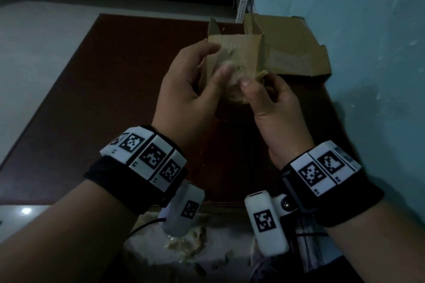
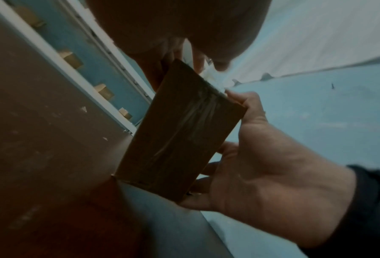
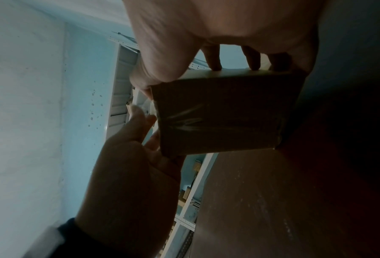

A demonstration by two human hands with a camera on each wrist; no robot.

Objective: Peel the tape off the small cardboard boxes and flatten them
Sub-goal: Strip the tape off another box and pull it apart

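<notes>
Above the worktop [image 1: 115, 99] centre, my left hand [image 1: 188, 89] holds the small cardboard box [image 1: 234, 57] aloft while my right hand [image 1: 271, 103], the nearer grip, pinches the tape [image 1: 257, 76] at its near right corner.

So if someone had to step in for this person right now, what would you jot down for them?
Left hand: holds the small brown cardboard box above the dark reddish-brown table.
Right hand: pinches the crumpled clear tape at the box's near face.
A flattened brown cardboard piece lies at the table's far right corner, by the blue wall.
Done: that piece looks flattened.
Left: shiny tape still shows on the held box in the wrist views; finish peeling, then flatten it.
</notes>
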